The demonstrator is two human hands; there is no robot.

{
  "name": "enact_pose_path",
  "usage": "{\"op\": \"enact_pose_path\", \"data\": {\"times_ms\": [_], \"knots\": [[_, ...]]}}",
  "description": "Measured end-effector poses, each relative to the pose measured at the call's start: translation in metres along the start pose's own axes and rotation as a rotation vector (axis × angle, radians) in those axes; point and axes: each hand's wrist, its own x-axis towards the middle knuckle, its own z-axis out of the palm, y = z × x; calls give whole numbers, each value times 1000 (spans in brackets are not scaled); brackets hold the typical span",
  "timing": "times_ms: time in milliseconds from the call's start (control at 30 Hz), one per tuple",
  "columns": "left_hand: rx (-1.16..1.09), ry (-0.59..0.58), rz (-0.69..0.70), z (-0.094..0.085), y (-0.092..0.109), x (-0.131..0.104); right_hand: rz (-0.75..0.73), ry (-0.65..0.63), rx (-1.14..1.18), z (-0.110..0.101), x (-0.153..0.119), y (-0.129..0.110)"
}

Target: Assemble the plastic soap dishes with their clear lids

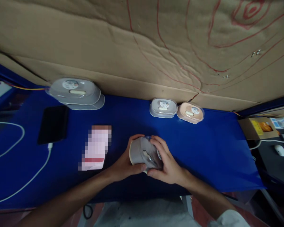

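Between my two hands, above the front part of the blue table [217, 151], is a grey plastic container [145, 153] with a clear lid. It is tilted, and a small pale handle shows on its near face. My left hand [129, 160] wraps its left side, thumb along the lower edge. On the other side my right hand [164, 160] grips it, fingers over the top and thumb below. Toward the back stand a similar grey lidded container [163, 108] and a peach one [190, 112], side by side.
Larger grey containers [77, 93] are stacked at the back left. A dark phone [53, 124] with a white cable [44, 168] and a phone with a blurred lit screen [97, 148] lie left. Brown paper [90, 47] walls the back. At right are a cardboard box [257, 127] and a white mouse [280, 150].
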Motion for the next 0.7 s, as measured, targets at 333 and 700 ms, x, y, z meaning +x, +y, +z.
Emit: {"op": "enact_pose_path", "data": {"times_ms": [333,700], "knots": [[-69,8,36,-2,2,0,-11,18,9,-10,1,-9],[-23,-59,11,-1,3,0,-75,56,-41,-2,-1,0]]}}
